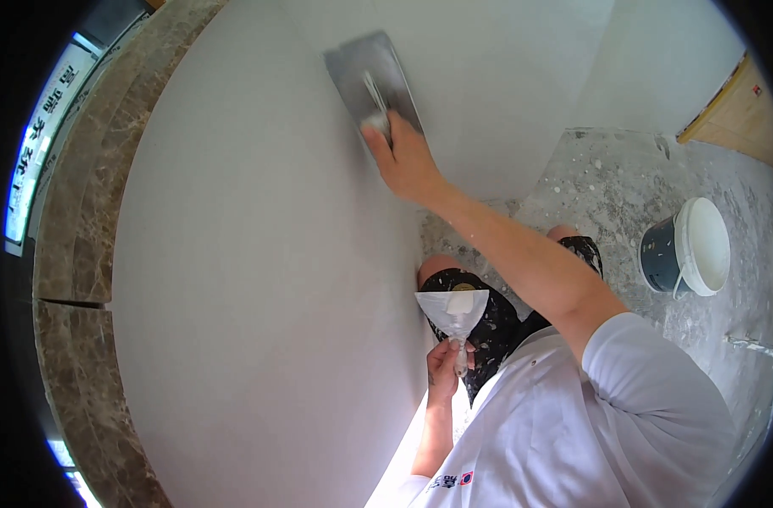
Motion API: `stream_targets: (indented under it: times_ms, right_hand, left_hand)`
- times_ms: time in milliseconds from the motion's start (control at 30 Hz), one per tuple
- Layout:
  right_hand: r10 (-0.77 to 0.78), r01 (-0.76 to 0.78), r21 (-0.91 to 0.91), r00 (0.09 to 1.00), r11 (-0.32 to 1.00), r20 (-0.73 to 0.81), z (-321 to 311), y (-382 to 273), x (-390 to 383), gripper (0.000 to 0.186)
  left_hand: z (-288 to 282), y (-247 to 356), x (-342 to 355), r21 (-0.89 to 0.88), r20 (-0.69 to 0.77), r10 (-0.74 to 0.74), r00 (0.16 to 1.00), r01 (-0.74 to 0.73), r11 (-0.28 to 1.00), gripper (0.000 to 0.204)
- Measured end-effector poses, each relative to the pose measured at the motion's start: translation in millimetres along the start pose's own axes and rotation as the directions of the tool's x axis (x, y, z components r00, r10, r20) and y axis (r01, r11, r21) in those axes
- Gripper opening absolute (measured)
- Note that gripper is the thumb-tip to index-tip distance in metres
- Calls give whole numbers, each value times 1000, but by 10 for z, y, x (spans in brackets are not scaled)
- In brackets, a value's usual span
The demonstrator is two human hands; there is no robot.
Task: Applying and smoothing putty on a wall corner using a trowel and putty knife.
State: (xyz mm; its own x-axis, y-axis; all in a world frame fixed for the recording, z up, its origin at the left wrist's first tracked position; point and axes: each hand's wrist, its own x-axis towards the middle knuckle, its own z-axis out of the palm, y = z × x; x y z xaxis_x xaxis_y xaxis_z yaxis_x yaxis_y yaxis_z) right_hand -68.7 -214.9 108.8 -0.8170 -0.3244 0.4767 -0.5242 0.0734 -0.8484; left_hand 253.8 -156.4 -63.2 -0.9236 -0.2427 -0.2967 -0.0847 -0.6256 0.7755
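Observation:
My right hand (403, 161) grips the handle of a steel finishing trowel (353, 66), its blade against the smooth white wall (234, 220) in the upper middle of the head view. Low in the middle, my left hand (446, 366) is closed round the handle of a wide putty knife (433, 305), which is held in front of my paint-spattered dark shorts with a pale lump of paste on its blade.
A dark bucket (659, 250) with a white rim stands on the splattered concrete floor (615, 169) to my right. A brown marble edge (77, 237) runs along the far left. A wooden board (725, 118) is at the upper right, beside the wall's corner.

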Motion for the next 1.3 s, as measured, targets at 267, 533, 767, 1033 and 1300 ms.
stream_targets:
  times_ms: [267,533,767,1033,1300]
  right_hand:
    - [178,-169,-185,984,968,31,-761,402,-1074,38]
    - [608,-690,-95,553,717,570,-2808,600,-1208,24]
    - [607,-569,-357,339,741,719,-2858,839,-1293,31]
    - [364,-905,107,271,412,891,-3013,959,-1441,44]
    - [-23,352,-244,610,904,792,-2679,640,-1541,30]
  left_hand:
    - [-170,-107,-156,50,-11,-60,998,60,997,32]
    - [516,-83,531,83,334,-146,931,125,989,34]
    - [554,-217,786,-153,374,-80,924,147,977,26]
    - [533,88,963,222,-107,8,994,16,975,27]
    - [977,578,1054,783,326,609,723,-568,255,23]
